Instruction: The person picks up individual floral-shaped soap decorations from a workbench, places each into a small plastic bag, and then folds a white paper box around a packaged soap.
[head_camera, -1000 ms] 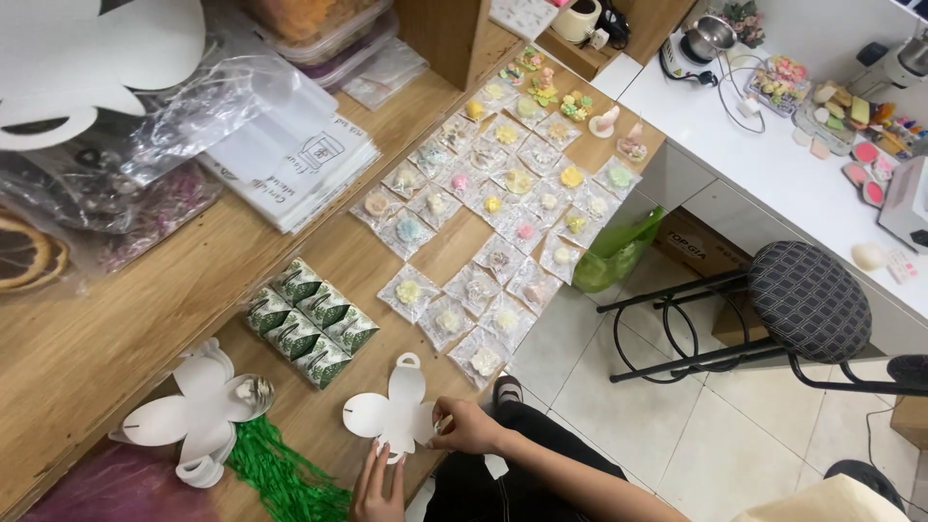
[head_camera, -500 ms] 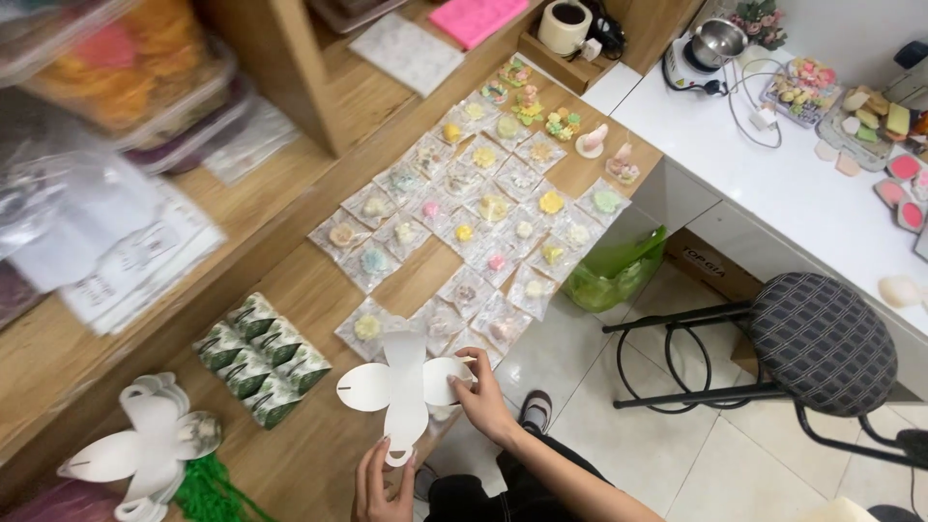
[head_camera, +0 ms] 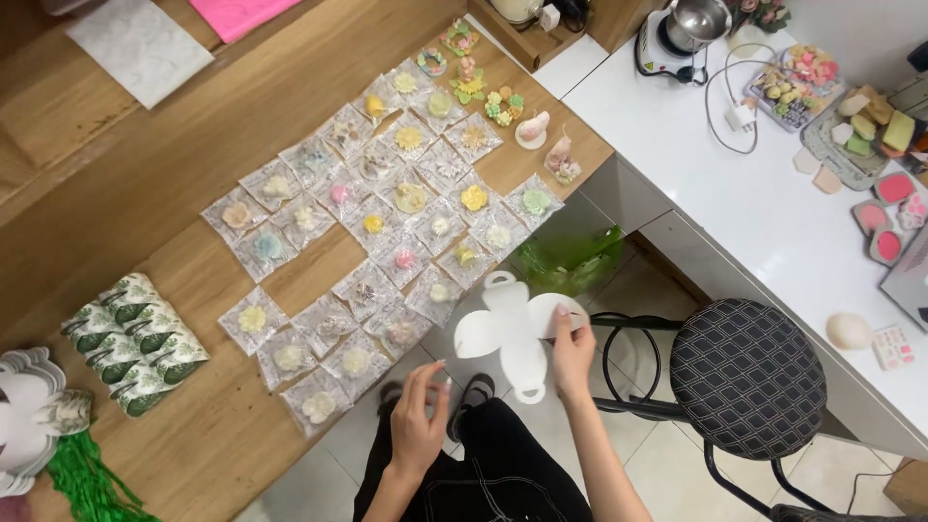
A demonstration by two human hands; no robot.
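- Pinched between thumb and fingers, the right hand [head_camera: 572,350] has its grip on one lobe of a flat white flower-shaped paper cutout [head_camera: 512,333], holding it off the tabletop edge, above the tiled floor [head_camera: 657,464].
- The left hand [head_camera: 418,420] is released, fingers spread and loosely curved, just beside the cutout's lower left and not touching it; it hangs over the person's dark trousers [head_camera: 493,474].
- The cutout sits just off the near edge of the wooden tabletop [head_camera: 193,193], close to the nearest clear packets.
- Small clear plastic packets, each with a pastel flower-shaped piece inside [head_camera: 372,222], lie in slanted rows across the tabletop.
- A stack of green-and-white leaf-printed packets [head_camera: 135,340] lies well apart to the left.
- More white cutouts [head_camera: 27,416] and a bunch of green shredded strands [head_camera: 82,483] sit at the far left edge.
- A green plastic bag [head_camera: 570,261] hangs under the tabletop, just beyond the cutout.
- A round stool with a dark checked seat [head_camera: 746,375] stands to the right, near a white counter [head_camera: 754,213] carrying moulds and a small metal pot [head_camera: 698,21].
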